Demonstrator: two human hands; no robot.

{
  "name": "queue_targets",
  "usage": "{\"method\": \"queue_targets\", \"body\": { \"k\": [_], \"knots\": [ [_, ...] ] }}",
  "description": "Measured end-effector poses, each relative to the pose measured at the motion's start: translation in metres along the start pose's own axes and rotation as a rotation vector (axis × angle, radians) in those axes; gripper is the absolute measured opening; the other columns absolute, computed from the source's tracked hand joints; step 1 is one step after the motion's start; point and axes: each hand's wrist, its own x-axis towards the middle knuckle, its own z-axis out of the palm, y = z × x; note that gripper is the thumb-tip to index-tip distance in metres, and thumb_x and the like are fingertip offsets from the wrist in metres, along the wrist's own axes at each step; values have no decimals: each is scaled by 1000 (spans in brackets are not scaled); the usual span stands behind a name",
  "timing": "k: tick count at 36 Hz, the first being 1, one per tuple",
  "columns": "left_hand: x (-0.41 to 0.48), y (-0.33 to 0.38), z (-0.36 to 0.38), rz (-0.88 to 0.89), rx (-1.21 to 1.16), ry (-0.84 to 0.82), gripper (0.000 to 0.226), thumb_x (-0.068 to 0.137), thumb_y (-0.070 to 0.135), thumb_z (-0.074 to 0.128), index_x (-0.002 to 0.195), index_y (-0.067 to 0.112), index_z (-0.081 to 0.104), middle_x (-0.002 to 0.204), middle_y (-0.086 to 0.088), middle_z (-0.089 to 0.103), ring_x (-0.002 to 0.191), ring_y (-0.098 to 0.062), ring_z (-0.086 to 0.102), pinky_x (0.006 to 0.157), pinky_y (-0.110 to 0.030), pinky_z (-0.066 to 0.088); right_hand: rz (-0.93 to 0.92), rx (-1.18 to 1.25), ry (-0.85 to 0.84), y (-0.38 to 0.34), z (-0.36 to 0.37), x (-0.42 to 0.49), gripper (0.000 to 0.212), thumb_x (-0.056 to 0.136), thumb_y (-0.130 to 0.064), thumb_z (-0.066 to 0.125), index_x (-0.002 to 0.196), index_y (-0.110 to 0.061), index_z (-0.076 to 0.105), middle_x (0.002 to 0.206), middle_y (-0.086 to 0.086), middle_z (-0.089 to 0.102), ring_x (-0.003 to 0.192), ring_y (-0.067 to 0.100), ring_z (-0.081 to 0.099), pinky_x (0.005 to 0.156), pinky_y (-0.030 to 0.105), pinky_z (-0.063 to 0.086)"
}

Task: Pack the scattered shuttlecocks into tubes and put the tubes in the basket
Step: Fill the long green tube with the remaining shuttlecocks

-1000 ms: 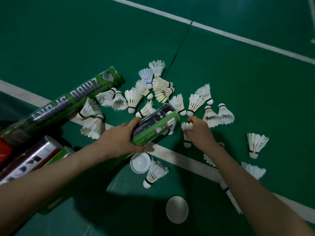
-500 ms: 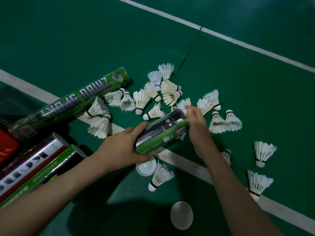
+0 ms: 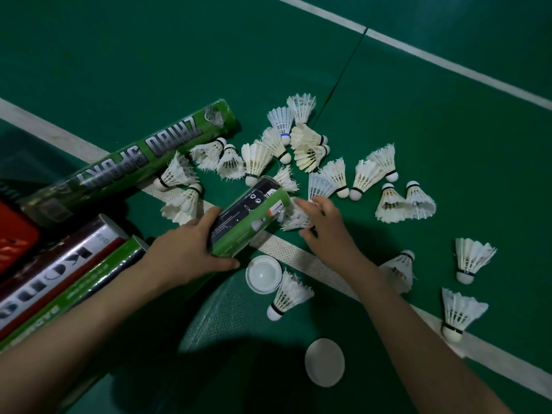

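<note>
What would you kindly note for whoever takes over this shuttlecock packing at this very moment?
Left hand grips the green-and-black tube, tilted, mouth toward the right hand.
Right hand pinches a shuttlecock at that mouth.
Done: cannot tell how many are inside; three other tubes lie at left.
Left: many loose shuttlecocks on the floor, two white caps off; no basket clearly in view.

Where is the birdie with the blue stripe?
In the head view, the blue-striped shuttlecock lies at the far edge of the pile, right of the long green tube, beside another white shuttlecock.
</note>
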Motion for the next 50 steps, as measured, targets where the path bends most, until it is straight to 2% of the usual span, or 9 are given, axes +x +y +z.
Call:
{"method": "queue_targets", "body": {
  "k": [9, 14, 17, 24, 34, 38, 40, 46, 50],
  "knots": [
    [-3, 0, 1, 8, 13, -4, 105, 68, 74, 63, 147, 35, 6, 134, -2, 51, 109, -26, 59, 89, -36, 50, -56, -228, 151, 1, 10, 2, 33, 89, -23, 63, 115, -13, 46, 116, 4, 49, 98, 18, 50, 70, 25, 38],
    [-4, 4, 0, 40, -3, -8, 104, 69, 72, 64, 147, 35, 7, 130, -3, 52, 106, -24, 58, 87, -32, 50, 127, 371, 407, -2, -8, -5, 51, 82, -20, 72, 113, -21, 32, 110, 4, 51, 90, 22, 62, 68, 36, 57],
    [-3, 7, 2, 64, -17, -18, 105, 68, 73, 63, 147, 36, 5, 131, -1, 51, 107, -23, 57, 86, -32, 49, 119, 593, 442, -4, -26, -8, 75, 80, -12, 73, 135, -26, 24, 126, -1, 45, 106, 10, 56, 84, 15, 49],
    [-4, 18, 2, 153, -47, -25, 107, 65, 78, 59, 147, 38, 3, 135, 1, 49, 107, -21, 57, 88, -33, 50, 284, 919, 410, -17, -51, -1, 16, 90, -27, 61, 104, -23, 54, 115, 8, 52, 92, 17, 63, 79, 31, 57],
    [-3, 19, 3, 226, -97, -10, 103, 59, 83, 56, 141, 44, 8, 125, 5, 54, 100, -17, 58, 82, -35, 52, 300, 769, -101, -28, -35, -8, 83, 81, -73, 10, 144, -26, 39, 151, 6, 36, 140, 24, 27, 113, 47, 12],
    [2, 13, 8, 154, -51, 3, 102, 64, 77, 61, 144, 40, 9, 125, 1, 54, 102, -21, 58, 85, -35, 51, 278, 668, 170, -23, -34, 7, 46, 99, -53, 26, 97, -31, 67, 133, 3, 55, 123, 21, 47, 106, 43, 35],
    [4, 12, 8, 114, -55, -2, 106, 62, 80, 59, 145, 37, 9, 126, 0, 54, 103, -23, 59, 86, -37, 51, 248, 522, 278, -16, -35, 17, 24, 98, -38, 44, 105, -26, 63, 121, 0, 58, 114, 18, 52, 97, 35, 42],
    [7, 11, 9, 88, -51, -16, 108, 62, 79, 59, 146, 36, 8, 129, 0, 53, 105, -23, 58, 88, -36, 50, 104, 55, 130, 2, -30, 49, 74, 91, -26, 59, 151, -20, 17, 156, 3, 22, 142, 22, 14, 114, 38, 17],
    [9, 9, 13, 78, -24, -30, 108, 64, 78, 60, 147, 36, 6, 132, 0, 51, 108, -24, 57, 89, -35, 50, 128, -89, 156, 6, -20, 53, 67, 87, -23, 63, 144, -13, 30, 141, 11, 44, 131, 26, 30, 103, 38, 29]
  ]
}}
